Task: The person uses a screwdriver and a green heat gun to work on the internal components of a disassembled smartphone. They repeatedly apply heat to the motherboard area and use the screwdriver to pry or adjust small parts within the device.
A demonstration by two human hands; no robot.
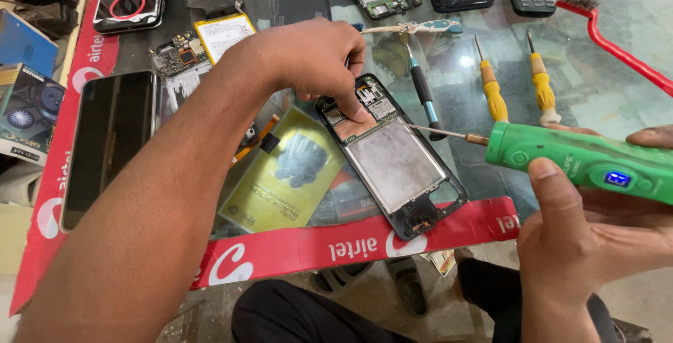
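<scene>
An opened phone frame [397, 164] lies face down on the glass table, its circuit board showing at the upper end. My left hand [319, 59] reaches across and presses its fingertips on the upper part of the frame. My right hand [585, 234] grips a green electric screwdriver [585, 160] at the right; its thin bit points left and its tip rests near the frame's upper right edge. A yellow-green flat battery [284, 175] lies just left of the frame.
Two yellow-handled screwdrivers [493, 90], a blue-black one [423, 90], a toothbrush [413, 28] and a red wire brush [613, 38] lie behind. Other phones [105, 146], a loose circuit board [179, 52] and boxes [24, 108] sit left and back. Red tape edges the table [350, 241].
</scene>
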